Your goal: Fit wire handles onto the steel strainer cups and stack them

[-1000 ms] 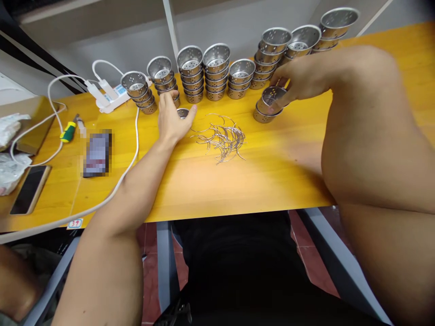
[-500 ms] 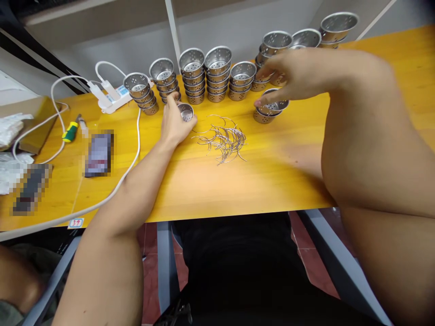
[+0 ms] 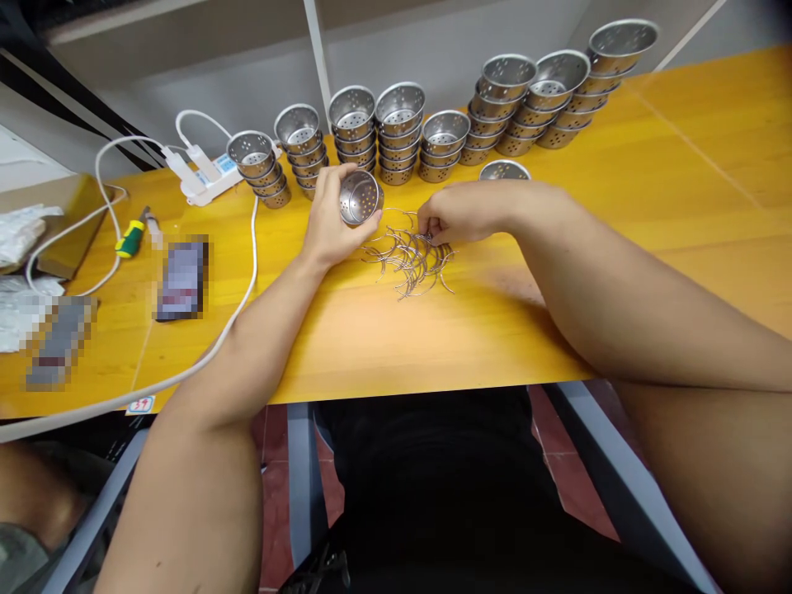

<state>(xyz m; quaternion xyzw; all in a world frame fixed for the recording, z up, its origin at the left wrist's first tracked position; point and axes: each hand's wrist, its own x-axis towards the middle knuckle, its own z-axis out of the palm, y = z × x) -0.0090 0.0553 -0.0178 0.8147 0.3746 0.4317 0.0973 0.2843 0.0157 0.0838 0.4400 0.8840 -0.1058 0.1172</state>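
**Cup (image 3: 360, 200) in the left hand (image 3: 331, 216), right hand (image 3: 469, 213) at the wires (image 3: 409, 266)**

The left hand's thumb and fingers are clamped around the cup; the right hand's fingers are bunched together at the wires' upper right, though whether they pinch one I cannot tell. The cup is shiny metal, punched with holes, its mouth tipped toward the camera. Just right and below it, thin, curved wires lie tangled on the table (image 3: 396, 351). Stacks (image 3: 354, 144) line the back; bare tabletop runs from the wires to the front edge.
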